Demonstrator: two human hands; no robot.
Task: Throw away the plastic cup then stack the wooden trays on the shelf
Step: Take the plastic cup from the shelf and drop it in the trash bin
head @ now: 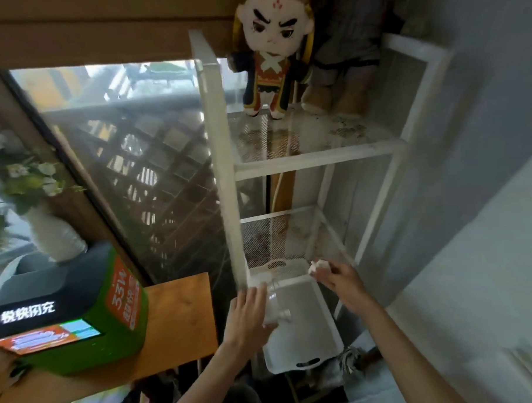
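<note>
My left hand grips a clear plastic cup, tilted, just above the open white bin that sticks out from the bottom of the white metal shelf. My right hand hovers over the bin's far right corner and pinches a crumpled white tissue. No wooden tray is in view.
A plush doll stands on the upper mesh shelf; the mesh level below it is bare. To the left, a wooden table carries a green charging station with a white flower vase on top. A window lies behind, a grey wall on the right.
</note>
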